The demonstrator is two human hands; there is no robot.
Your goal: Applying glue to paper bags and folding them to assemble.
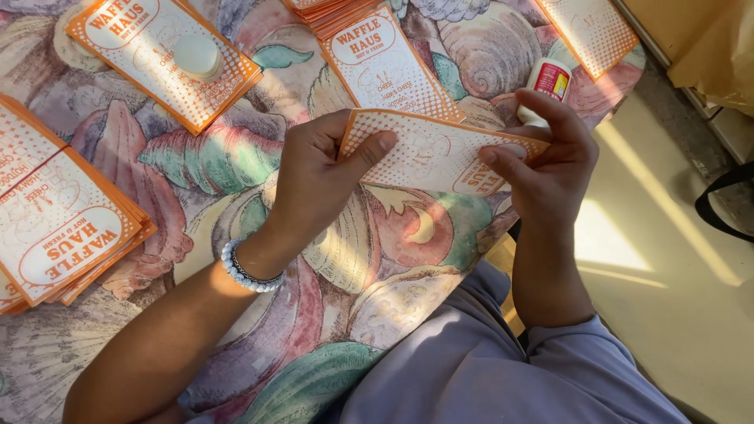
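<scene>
Tabletop [236, 196] has a shell-print cover; its far and left edges are cut off by the frame. Card stack [55, 228] at left edge is partly out of view, as is another stack [169, 59] at the far left with a white disc [196, 55] on top. Glue bottle [547, 82] near the right edge is half hidden behind right hand [550, 161]. Card [436, 153] is held above the tabletop's right side. Left hand [318, 177] pinches its left end, thumb on top; right hand pinches the right end, fingers curled over.

- Left hand [314, 177]: reaches in from seven o'clock, forearm bare, beaded band at the wrist, thumb pressed flat toward three o'clock, fingers curled under.
- Right hand [550, 161]: comes up from six o'clock, sleeve at the elbow, thumb and fingertips pinched together.
</scene>
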